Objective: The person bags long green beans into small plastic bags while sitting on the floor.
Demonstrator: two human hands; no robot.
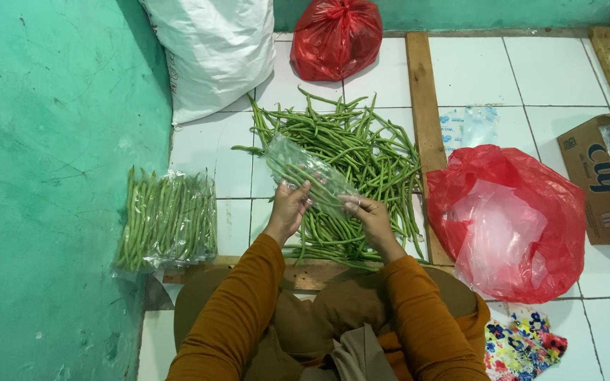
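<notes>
While the clear plastic bag (305, 176) is held up over the floor, it's gripped from both sides: the left hand (289, 208) is closed on its near left edge, and the right hand (370, 215) is pinched onto the near right edge. The bag is stretched away from the hands, slanting up and to the left. Right under and beyond both hands, a loose pile of green beans (351, 152) is spread on the white tiled floor (538, 70). Well off to the left of the left hand, packed bean bags (167, 222) are laid against the green wall (51, 176). Just right of the right hand, a red plastic bag (510, 219) is sat open, with a cardboard box (601, 176) further out.
</notes>
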